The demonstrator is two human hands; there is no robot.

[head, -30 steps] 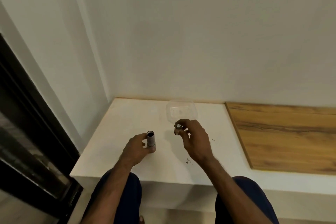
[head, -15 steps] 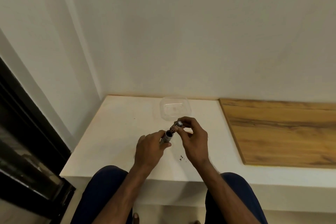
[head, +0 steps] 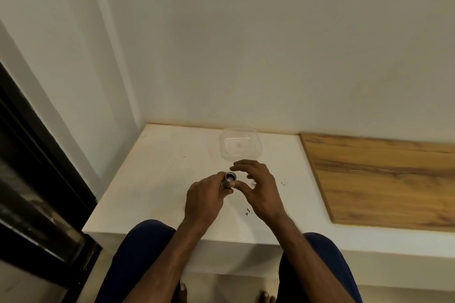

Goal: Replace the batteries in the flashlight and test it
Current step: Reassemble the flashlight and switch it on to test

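My left hand [head: 204,199] grips the small grey flashlight body [head: 227,181] above the white ledge [head: 160,179], its open end tilted up and away from me. Something silvery shows inside the open end. My right hand [head: 261,192] hovers just to the right of the tube with its fingers spread and loosely bent. Its thumb tip sits right beside the tube's mouth. I see nothing held between the right hand's fingers. No loose battery or cap shows on the ledge.
A clear plastic container [head: 240,145] stands on the ledge just behind my hands, near the wall. A wooden board [head: 381,177] covers the ledge to the right. Dark specks [head: 247,211] lie near my right wrist. A dark-framed door [head: 37,179] is at the left.
My right hand brought a small silvery piece to the tube's open end and then let go, its fingers spreading. My left hand tilted the tube toward the right hand.
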